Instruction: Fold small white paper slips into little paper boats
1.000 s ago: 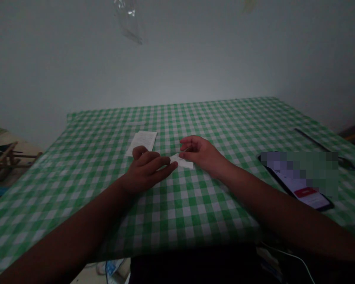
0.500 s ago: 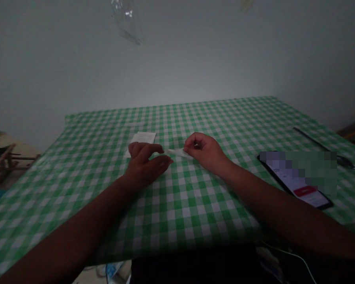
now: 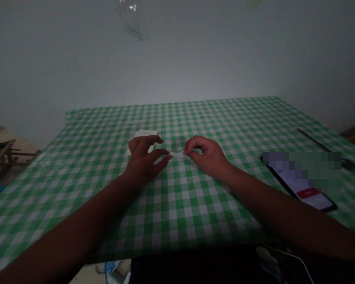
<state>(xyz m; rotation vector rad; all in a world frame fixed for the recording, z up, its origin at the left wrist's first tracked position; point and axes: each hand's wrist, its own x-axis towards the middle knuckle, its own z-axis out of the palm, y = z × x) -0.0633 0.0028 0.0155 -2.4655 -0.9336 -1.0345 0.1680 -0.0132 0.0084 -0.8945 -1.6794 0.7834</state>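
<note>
A small strip of white paper stretches between my two hands, just above the checked cloth. My left hand pinches its left end between thumb and index finger, with the other fingers raised and curled. At the other end, the thumb and fingertips of my right hand close on the paper. Behind my left hand lies a stack of white paper sheets, partly covered by the fingers.
A green and white checked cloth covers the table. On the right lie a phone with a lit screen and a thin dark rod-like thing. A pale wall stands behind, with a clear plastic bag on it.
My left thumb and index finger have closed on the left end of the paper strip, which was just beyond them before. My right hand keeps its hold. The view has shifted slightly.
</note>
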